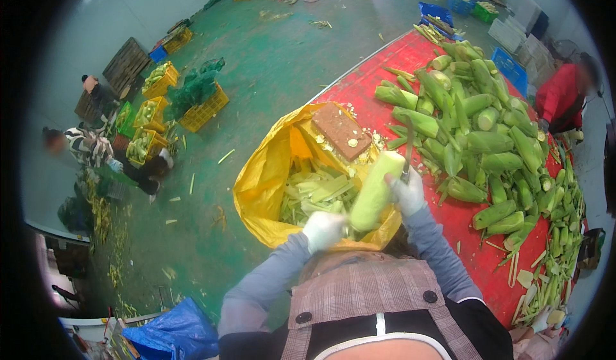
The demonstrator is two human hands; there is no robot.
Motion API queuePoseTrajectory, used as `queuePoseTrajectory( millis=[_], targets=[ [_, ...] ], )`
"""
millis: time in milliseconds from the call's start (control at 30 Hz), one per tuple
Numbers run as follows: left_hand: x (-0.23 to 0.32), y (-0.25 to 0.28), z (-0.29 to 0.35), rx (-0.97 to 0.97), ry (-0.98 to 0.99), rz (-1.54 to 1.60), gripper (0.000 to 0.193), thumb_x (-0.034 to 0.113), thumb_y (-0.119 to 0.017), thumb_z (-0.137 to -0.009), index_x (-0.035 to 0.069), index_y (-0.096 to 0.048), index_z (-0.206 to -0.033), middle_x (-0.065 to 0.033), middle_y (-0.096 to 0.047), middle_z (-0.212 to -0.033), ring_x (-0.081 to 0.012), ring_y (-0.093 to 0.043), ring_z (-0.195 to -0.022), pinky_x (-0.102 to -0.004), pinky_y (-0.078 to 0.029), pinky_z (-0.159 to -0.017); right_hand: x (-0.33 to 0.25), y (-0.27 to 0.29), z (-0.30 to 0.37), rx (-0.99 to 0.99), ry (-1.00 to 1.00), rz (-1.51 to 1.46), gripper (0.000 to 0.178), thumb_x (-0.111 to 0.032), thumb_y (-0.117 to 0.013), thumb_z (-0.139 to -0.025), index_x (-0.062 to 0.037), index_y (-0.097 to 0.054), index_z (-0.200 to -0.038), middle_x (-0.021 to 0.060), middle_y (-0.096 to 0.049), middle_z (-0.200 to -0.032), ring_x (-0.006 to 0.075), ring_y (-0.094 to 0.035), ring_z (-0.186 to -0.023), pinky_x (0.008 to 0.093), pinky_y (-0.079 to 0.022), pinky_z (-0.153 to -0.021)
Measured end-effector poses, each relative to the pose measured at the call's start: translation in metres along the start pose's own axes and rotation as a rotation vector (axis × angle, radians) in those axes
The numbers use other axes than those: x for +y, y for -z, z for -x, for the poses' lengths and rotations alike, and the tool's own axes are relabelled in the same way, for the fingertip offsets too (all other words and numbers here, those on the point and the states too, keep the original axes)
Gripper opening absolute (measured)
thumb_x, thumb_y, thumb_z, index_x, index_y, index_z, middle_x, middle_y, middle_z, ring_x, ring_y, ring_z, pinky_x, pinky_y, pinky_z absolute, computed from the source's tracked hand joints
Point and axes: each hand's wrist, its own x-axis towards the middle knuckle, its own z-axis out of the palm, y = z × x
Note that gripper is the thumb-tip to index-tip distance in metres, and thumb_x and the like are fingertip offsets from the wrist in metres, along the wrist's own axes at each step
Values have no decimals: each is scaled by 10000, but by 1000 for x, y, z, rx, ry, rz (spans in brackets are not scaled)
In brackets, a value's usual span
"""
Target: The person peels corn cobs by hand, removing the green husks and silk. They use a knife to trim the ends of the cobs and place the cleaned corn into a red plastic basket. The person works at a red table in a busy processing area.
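Observation:
A thick, pale-green vegetable stem (pixel 375 193) stands tilted over a yellow bag (pixel 253 190) that holds green peelings (pixel 314 193). My right hand (pixel 409 194), in a white glove, is closed round a knife (pixel 409 143) whose dark blade points away from me. Its thumb rests against the stem's upper part. My left hand (pixel 324 231), gloved too, is a closed fist beside the stem's lower end; motion blur hides what lies in its fingers. At the bag's far side lies a brown block (pixel 341 131) sprinkled with pale scraps.
A heap of leafy green stems (pixel 475 122) covers much of the red table (pixel 443 231) on my right. Beyond it stands a person in red (pixel 558 97). At left, two people work near yellow crates (pixel 204 110). A blue sack (pixel 176 331) lies at lower left.

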Motion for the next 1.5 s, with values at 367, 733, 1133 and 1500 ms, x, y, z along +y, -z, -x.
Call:
queuePoseTrajectory(
  millis=[367, 733, 1133, 1500],
  targets=[
    [-7, -8, -22, 673, -22, 288, 1148, 381, -894, -604, 47, -277, -1512, -223, -322, -1519, -408, -288, -1401, -477, -280, -1149, 61, 3, -11, 244, -457, -920, 505, -450, -718, -866, -115, -561, -1209, 78, -671, -1082, 224, -682, -909, 345, -605, -738],
    [-56, 0, 12, 484, -102, 1364, 667, 222, -836, -774, 10, -509, -1315, -76, -625, -1194, -167, -586, -1072, -314, -484, -934, 54, -49, 82, 19, -191, 549, 203, -214, -605, -949, -75, -639, -1093, 82, -695, -833, 170, -633, -622, 348, -499, -571],
    [-68, 9, 70, 43, -17, 1262, 487, 50, -750, -777, -4, -549, -1218, -65, -657, -1107, -138, -625, -1000, -286, -507, -893, 68, -117, 91, -142, 218, 1385, 228, -238, -646, -828, -141, -630, -1034, 65, -663, -825, 265, -673, -704, 385, -529, -585],
    [-96, 33, 137, 187, -266, 856, 775, 372, -851, -618, -8, -532, -1213, -147, -662, -1055, -227, -662, -981, -354, -524, -899, 155, 13, 115, 238, -302, 1459, 164, -251, -604, -885, -142, -683, -980, 130, -705, -874, 332, -685, -745, 430, -558, -677]
  ],
)
